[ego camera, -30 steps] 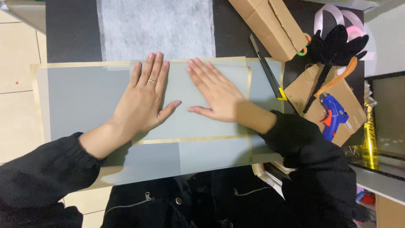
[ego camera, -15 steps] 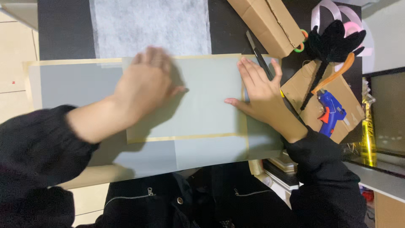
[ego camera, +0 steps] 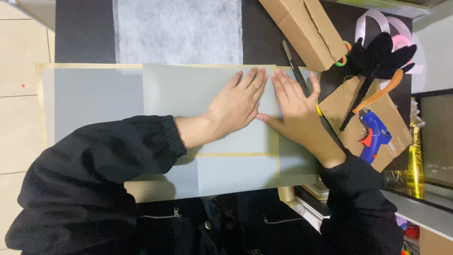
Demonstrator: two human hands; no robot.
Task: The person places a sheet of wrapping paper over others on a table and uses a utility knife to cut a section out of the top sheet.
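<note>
A large grey sheet with gold edges (ego camera: pixel 94 101) lies across the dark table, and a second folded-over grey layer (ego camera: pixel 188 89) rests on top of it. My left hand (ego camera: pixel 238 106), with a ring on one finger, lies flat on the upper layer near its right edge. My right hand (ego camera: pixel 297 111) presses flat just beside it, fingers spread and pointing away from me, at the sheet's right edge. The two hands almost touch. Neither holds anything.
A white fabric piece (ego camera: pixel 177 30) lies beyond the sheet. A long dark blade (ego camera: pixel 295 66) lies by my right hand. Right of it are a cardboard box (ego camera: pixel 306 28), flat cardboard (ego camera: pixel 377 113), a blue glue gun (ego camera: pixel 373 134), a black plush shape (ego camera: pixel 377 59) and pink ribbon (ego camera: pixel 391 33).
Both hands slid rightward across the sheet, from its middle to its right edge, and now lie side by side. The view also shifted, so the sheet appears further left.
</note>
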